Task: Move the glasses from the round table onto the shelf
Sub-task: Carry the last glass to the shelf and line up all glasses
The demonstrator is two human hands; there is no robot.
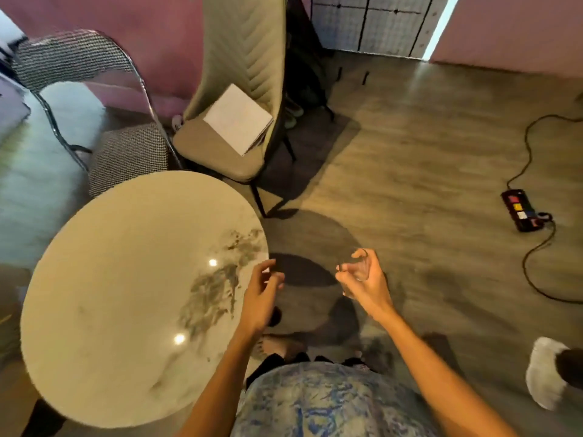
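- Right hand [362,279]: curled round a clear glass [358,269], held off the round table [110,294], above the floor [426,184].
- Left hand [262,294]: fingers loosely curled at the table's edge; holding anything or not, impossible to tell through blur.

Both bare forearms reach forward, hands apart and roughly level. Left hand [263,291]: back up, fingers loosely curled, too blurred to tell if it holds anything. Right hand [367,283]: thumb and fingers curled round a glass [359,270].
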